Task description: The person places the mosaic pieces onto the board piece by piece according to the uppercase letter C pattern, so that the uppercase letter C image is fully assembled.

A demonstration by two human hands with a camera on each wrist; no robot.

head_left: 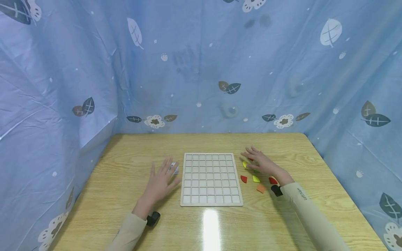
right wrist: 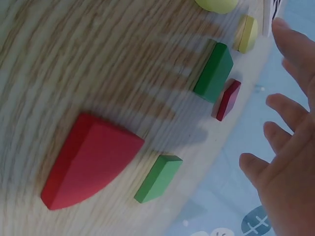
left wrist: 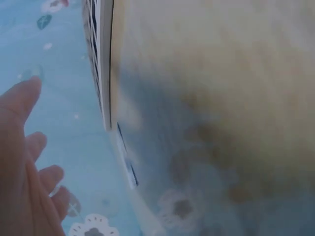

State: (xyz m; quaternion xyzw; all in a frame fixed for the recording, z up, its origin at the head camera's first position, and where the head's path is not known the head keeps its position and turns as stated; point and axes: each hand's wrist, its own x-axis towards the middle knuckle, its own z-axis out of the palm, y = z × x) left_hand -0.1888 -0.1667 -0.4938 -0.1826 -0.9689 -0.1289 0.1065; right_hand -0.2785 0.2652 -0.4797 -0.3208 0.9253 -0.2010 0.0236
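A white grid board (head_left: 208,179) with rows of square cells lies in the middle of the table. My left hand (head_left: 159,184), fingers spread and holding nothing, hovers left of the board, partly over a small printed card (head_left: 175,168). Over a scatter of coloured blocks right of the board is my right hand (head_left: 262,163), its fingers apart and nothing in them. In the right wrist view a red quarter-round block (right wrist: 93,162), a dark green block (right wrist: 214,73), a light green block (right wrist: 158,179) and a smaller red block (right wrist: 228,100) lie below that hand.
Nearer the front, an orange block (head_left: 261,188) and a yellow block (head_left: 255,179) lie beside the board's right edge. A red block (head_left: 243,179) is closest to the board. Blue patterned cloth (head_left: 201,69) hangs behind the wooden table (head_left: 150,143) and at both sides.
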